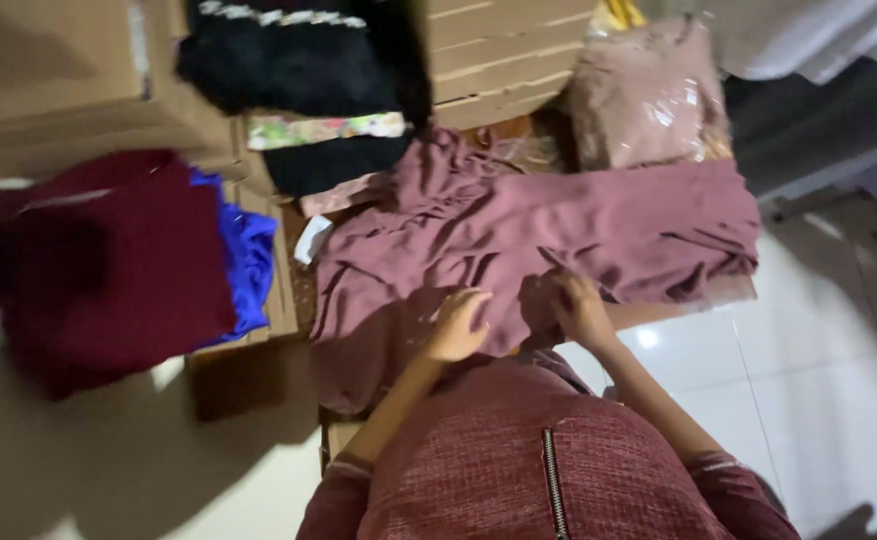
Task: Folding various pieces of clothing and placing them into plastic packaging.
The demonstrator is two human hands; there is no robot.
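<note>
A mauve cloth point(558, 235) lies spread and wrinkled over a cardboard surface in the middle of the head view. My left hand point(455, 322) rests on its near edge with the fingers curled against the fabric. My right hand point(570, 305) pinches a fold of the same cloth just to the right. Whether the left hand grips the cloth or only presses it I cannot tell. Both forearms come up from my knitted maroon top at the bottom.
A dark red garment point(108, 260) over a blue one point(248, 255) lies at the left. Black clothing point(303, 60) sits on cardboard boxes point(508, 50) at the back. A pink garment in a clear bag point(648, 95) is behind the cloth. White tiled floor point(818, 380) at the right.
</note>
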